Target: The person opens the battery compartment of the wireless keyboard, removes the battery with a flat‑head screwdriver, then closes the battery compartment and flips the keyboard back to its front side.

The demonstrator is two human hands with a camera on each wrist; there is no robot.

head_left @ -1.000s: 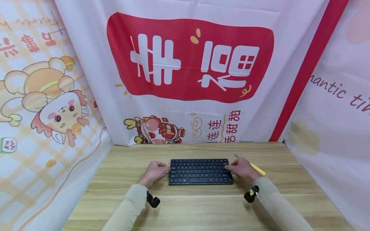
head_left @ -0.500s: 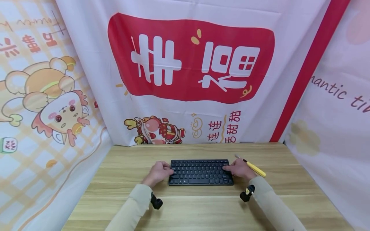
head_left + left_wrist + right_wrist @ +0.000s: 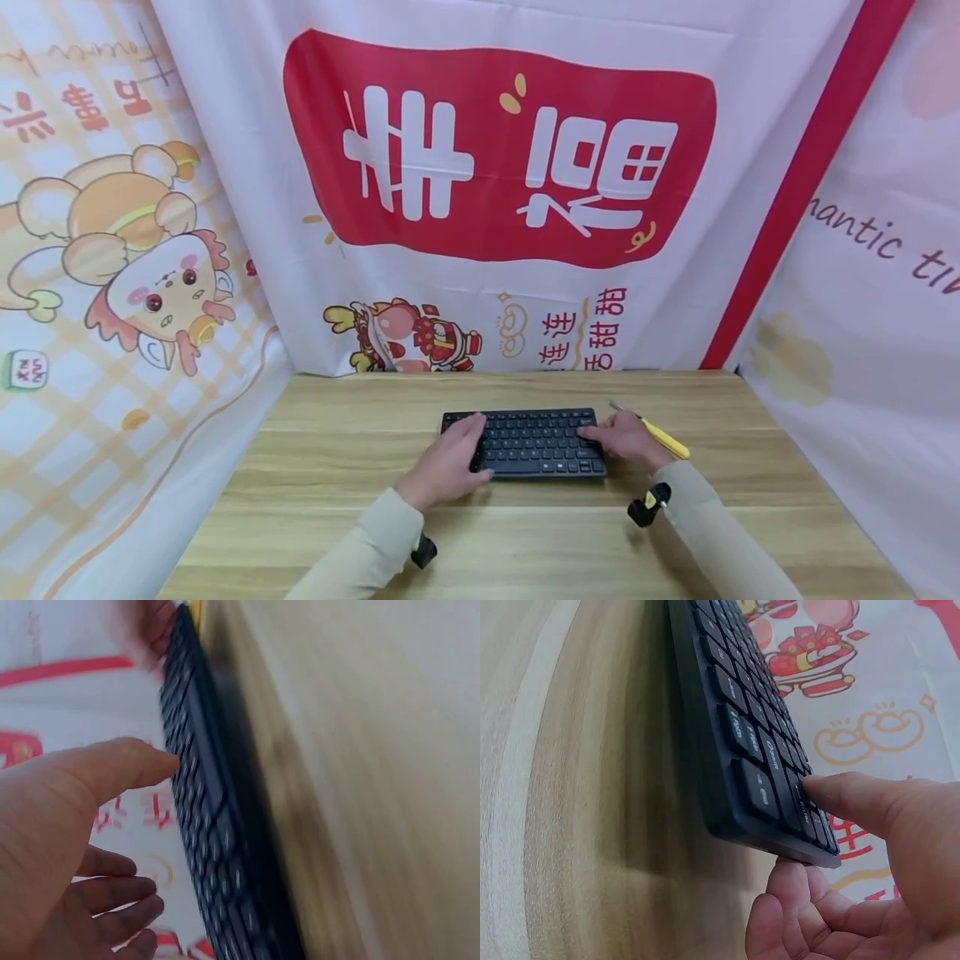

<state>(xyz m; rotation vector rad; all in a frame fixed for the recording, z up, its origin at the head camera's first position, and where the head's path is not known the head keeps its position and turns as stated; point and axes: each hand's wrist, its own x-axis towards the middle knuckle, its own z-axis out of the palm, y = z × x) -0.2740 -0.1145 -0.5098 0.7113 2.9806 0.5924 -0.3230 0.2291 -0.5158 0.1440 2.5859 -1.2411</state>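
A compact black keyboard (image 3: 540, 446) lies across the wooden table, its keys facing up. My right hand (image 3: 626, 435) pinches its right end, thumb on top of the keys and curled fingers under the edge, as the right wrist view shows. Beneath that corner a dark shadow falls on the wood. Over the keyboard's left part my left hand (image 3: 447, 462) covers several keys in the head view. Seen from the left wrist, the thumb (image 3: 139, 766) points straight at the keys and the other fingers spread loosely without gripping.
Just right of the right hand lies a slim tool with a yellow handle (image 3: 666, 440) and a metal tip. Printed cloth (image 3: 495, 317) hangs behind the wooden table (image 3: 525, 542) and along both sides. Each wrist wears a small black camera (image 3: 649, 505).
My left hand has moved right from the keyboard's left edge to over its left keys, and its fingers have spread. The right hand has kept its hold at the right end.
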